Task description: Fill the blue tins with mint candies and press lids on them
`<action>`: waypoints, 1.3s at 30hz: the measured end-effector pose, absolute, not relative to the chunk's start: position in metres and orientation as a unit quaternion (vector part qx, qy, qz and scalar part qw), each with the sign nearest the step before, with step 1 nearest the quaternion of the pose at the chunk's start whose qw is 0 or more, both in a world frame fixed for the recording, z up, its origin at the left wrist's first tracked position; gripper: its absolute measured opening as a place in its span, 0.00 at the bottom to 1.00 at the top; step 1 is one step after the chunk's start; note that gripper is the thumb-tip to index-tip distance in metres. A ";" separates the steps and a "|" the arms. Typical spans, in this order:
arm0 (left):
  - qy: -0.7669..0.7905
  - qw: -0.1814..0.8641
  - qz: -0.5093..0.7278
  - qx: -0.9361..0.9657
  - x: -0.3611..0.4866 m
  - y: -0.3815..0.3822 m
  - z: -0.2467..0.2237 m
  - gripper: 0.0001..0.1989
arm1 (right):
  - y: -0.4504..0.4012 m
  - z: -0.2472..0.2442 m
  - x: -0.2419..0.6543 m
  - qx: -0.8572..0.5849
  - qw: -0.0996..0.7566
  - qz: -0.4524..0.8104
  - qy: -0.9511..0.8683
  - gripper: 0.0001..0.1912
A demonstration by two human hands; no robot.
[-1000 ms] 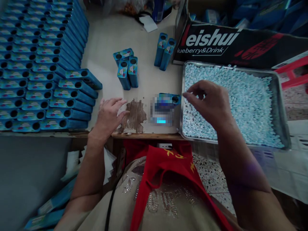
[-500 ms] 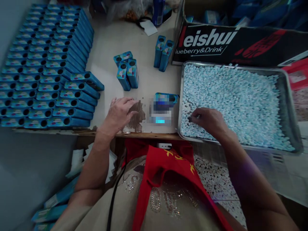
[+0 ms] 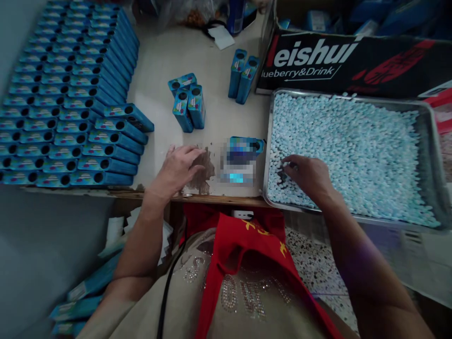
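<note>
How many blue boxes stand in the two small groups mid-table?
5: three boxes clustered beyond the left hand, two boxes side by side near the black carton. None seems hidden.

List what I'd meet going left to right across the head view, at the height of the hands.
Stacked blue containers → left hand → partly blurred blue container → pellet tray's left rim → right hand → pellet tray's right rim.
</note>
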State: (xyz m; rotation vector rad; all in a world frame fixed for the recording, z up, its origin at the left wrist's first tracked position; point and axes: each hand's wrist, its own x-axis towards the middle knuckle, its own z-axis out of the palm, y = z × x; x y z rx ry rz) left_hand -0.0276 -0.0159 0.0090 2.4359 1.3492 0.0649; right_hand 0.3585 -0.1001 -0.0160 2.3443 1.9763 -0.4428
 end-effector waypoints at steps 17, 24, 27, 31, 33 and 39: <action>0.453 0.195 0.090 0.866 -0.047 -0.014 -0.009 0.21 | -0.052 0.061 0.292 0.596 -0.329 -0.447 0.581 0.21; 0.468 0.197 0.112 0.855 -0.053 -0.013 -0.005 0.25 | -0.049 0.048 0.297 0.614 -0.352 -0.392 0.589 0.19; 0.446 0.208 0.204 0.846 -0.030 -0.010 0.003 0.21 | -0.054 0.047 0.307 0.650 -0.403 -0.365 0.531 0.16; 0.368 0.206 0.283 0.861 0.018 -0.007 0.017 0.24 | -0.019 0.050 0.300 0.627 -0.434 -0.284 0.581 0.11; 0.342 0.197 0.268 0.879 0.033 -0.006 0.020 0.30 | 0.017 0.054 0.282 0.586 -0.387 -0.224 0.676 0.10; 0.374 0.217 0.235 0.870 0.017 -0.013 0.016 0.36 | 0.130 0.044 0.211 0.475 -0.080 -0.096 0.871 0.26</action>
